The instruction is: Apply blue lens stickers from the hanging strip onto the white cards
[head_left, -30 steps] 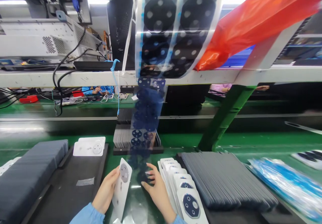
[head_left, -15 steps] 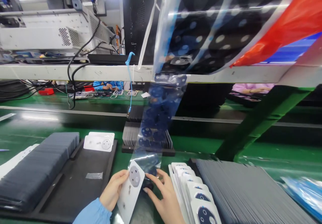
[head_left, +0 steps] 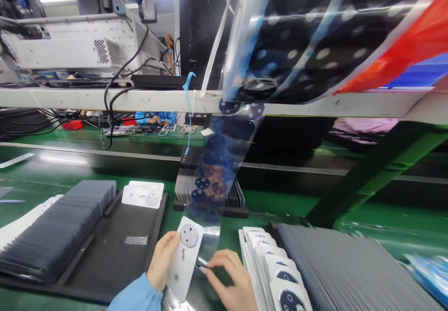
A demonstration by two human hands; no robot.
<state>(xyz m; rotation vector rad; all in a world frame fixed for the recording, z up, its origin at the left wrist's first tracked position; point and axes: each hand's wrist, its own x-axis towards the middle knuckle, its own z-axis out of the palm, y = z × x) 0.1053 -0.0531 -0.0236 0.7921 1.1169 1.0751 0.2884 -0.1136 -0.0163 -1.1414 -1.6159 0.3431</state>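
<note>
My left hand grips the left edge of a white faceplate, tilted upright, with a grey round disc with dark holes near its top. To its right, my right hand pinches a small dark sticker between thumb and forefinger, close to the plate's edge. The sticker is seen nearly edge-on and blurred. Behind the plate hangs a clear film strip bearing dark round stickers with holes. Its lower part near my hands is bare clear film. The strip comes down from a bagged roll above.
White plates with dark discs overlap in a row at right, beside a long stack of grey sheets. At left stand a black tray, two white plates and another grey stack. A shelf beam crosses above.
My right hand has drawn slightly down and away from the film strip, with the dark sticker between its fingertips. The strip's lower end now shows clear. The plate stays in my left hand.
</note>
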